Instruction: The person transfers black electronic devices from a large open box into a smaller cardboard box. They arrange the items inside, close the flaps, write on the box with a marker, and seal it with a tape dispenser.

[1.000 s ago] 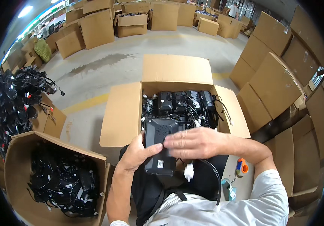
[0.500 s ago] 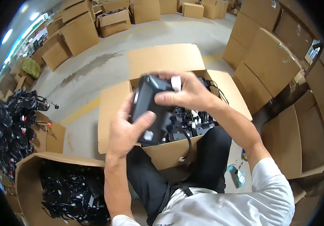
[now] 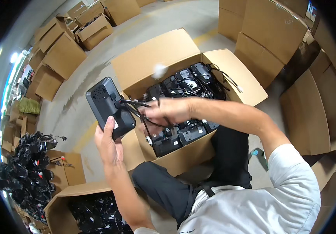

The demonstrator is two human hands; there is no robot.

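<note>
My left hand (image 3: 107, 144) holds a black box-shaped device (image 3: 108, 106) upright by its lower end, to the left of an open cardboard box (image 3: 164, 58). Black cables (image 3: 136, 107) run from the device's side to my right hand (image 3: 167, 110), which grips them and is blurred with motion. A white plug (image 3: 159, 70) on the cable end shows as a blur above that hand. The box below holds several similar black devices (image 3: 187, 80) with tangled cables.
A second open carton (image 3: 64, 197) of black cabled parts stands at lower left, with a heap of black cables (image 3: 25, 171) beside it. Stacked closed cartons (image 3: 277, 35) rise on the right and more cartons (image 3: 62, 50) at upper left. Concrete floor lies between.
My left hand has carried the device up and to the left, out from over the box. My right hand has left the device body and now pulls its cables; the white plug swings above.
</note>
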